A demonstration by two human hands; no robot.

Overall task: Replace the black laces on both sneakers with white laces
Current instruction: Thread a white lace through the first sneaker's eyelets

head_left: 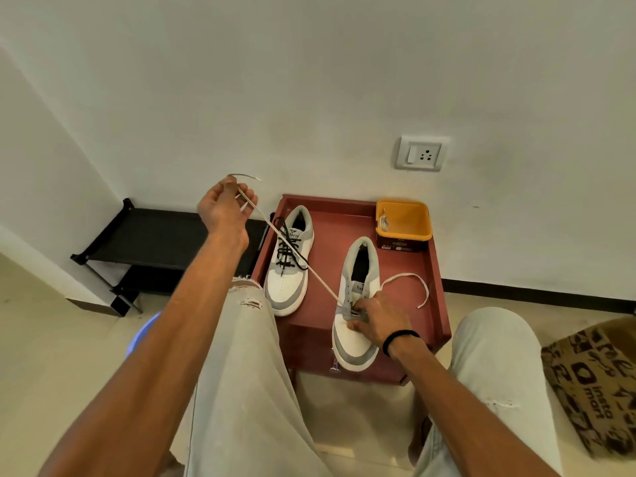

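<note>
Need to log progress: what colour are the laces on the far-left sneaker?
Black, on the left sneaker, clearest in the head view.

Lighting even, soft and bright; shadows faint. No glare. Wide-angle lens bows the frame edges. Slight softness overall; detail legible.

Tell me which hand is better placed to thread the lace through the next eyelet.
The left hand: it already pinches the white lace pulled taut from the near sneaker. The right hand rests on that shoe's eyelets, steadying it.
</note>
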